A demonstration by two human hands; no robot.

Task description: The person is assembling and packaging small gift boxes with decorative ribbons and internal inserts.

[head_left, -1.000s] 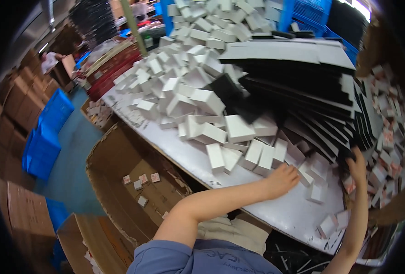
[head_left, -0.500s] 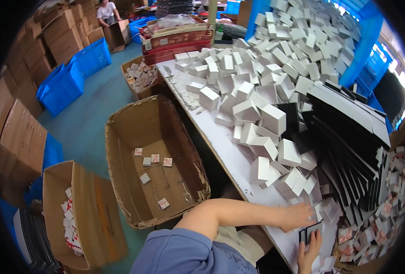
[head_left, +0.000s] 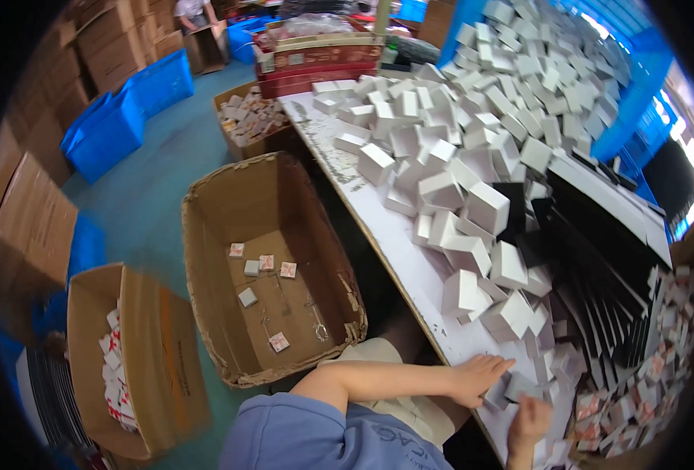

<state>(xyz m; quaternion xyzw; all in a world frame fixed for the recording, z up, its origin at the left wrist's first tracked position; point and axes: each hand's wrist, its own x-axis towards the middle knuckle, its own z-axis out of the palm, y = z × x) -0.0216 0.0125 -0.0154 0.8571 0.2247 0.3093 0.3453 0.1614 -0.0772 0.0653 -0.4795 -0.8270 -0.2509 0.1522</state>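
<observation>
At the near end of the white table, my left hand (head_left: pixel 476 378) has its fingers and thumb around a small white box (head_left: pixel 498 391). My right hand (head_left: pixel 529 421) is just to its right, fingers curled in and smeared by motion. Whatever those fingers hold is hidden; a greyish-white piece (head_left: pixel 522 387) shows just beyond them. A big heap of white open boxes (head_left: pixel 457 204) covers the table beyond my hands. Black sheet-like pads (head_left: pixel 609 274) with pale edges are stacked to the right of the heap.
Left of the table stands a large open carton (head_left: pixel 316 227) with a few small patterned boxes inside. Another carton (head_left: pixel 163 368) holds red-and-white boxes. Patterned boxes (head_left: pixel 637 399) lie at the right. Red trays (head_left: pixel 316 66), blue crates (head_left: pixel 104 137) and a person (head_left: pixel 193 9) are farther off.
My right hand held a small flat black-faced piece; that face no longer shows, and the fingers have curled. My left hand has moved left, onto the white box. The view has shifted slightly.
</observation>
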